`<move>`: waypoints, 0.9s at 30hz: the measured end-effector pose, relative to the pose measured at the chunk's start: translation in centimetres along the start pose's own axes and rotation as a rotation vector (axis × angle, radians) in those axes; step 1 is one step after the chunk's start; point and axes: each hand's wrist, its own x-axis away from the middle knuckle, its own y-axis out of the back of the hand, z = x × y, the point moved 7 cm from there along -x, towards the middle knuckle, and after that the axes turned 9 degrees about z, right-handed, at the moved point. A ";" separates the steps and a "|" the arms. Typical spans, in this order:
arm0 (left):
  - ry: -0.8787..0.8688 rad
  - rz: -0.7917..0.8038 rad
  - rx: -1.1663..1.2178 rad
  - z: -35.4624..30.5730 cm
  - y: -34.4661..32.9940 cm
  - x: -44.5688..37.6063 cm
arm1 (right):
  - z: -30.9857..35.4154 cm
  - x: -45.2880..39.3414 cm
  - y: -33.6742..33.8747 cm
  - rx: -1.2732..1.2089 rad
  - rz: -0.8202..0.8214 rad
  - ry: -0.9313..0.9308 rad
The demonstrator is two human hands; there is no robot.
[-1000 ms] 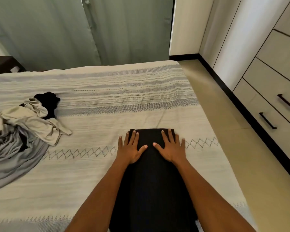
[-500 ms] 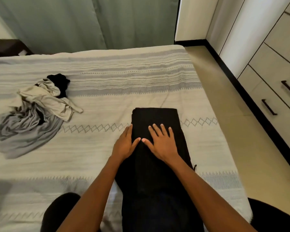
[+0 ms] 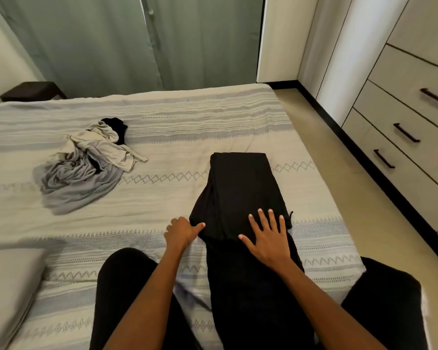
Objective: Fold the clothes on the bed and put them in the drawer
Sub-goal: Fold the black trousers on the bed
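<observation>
my trousers [image 3: 240, 188]: matt black cloth | bed [image 3: 187, 122]: woven cover, rough | 3 o'clock drawers [image 3: 400, 137]: smooth, dark metal handles

I see a black garment [image 3: 240, 188] on a cream bedspread [image 3: 187, 127] with grey stripes and diamond rows, grey-and-beige clothes [image 3: 86, 165] far left.

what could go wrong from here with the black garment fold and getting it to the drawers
1. The left hand pinches only the left edge of the black garment while the right hand presses flat; pulling that edge over may bunch the layers and skew the fold.
2. The garment's near end hangs off the bed edge by the knees; it may drag the fold apart.
3. The drawers look closed, so carrying the garment over needs one free hand.
</observation>
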 end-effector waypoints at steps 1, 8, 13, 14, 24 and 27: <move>-0.006 0.072 0.094 0.1 -0.3 0.0 | -0.1 0.5 -0.3 0.001 0.006 0.014; -0.071 -0.021 0.820 -1.1 -1.4 2.2 | -0.4 3.0 -2.6 0.048 0.044 0.074; -0.219 -0.162 1.111 -3.2 -2.0 5.3 | -0.1 3.9 -2.5 0.044 0.051 0.101; -0.278 -0.183 1.067 -4.1 -2.2 5.9 | 0.0 4.0 -2.4 0.040 0.061 0.106; -0.708 -0.108 -0.254 -7.4 -6.8 6.4 | -4.1 9.9 -0.6 -0.142 -0.255 0.385; -0.773 -0.116 -0.367 -7.0 -6.3 6.7 | -5.0 12.7 -0.6 -0.127 -0.252 0.476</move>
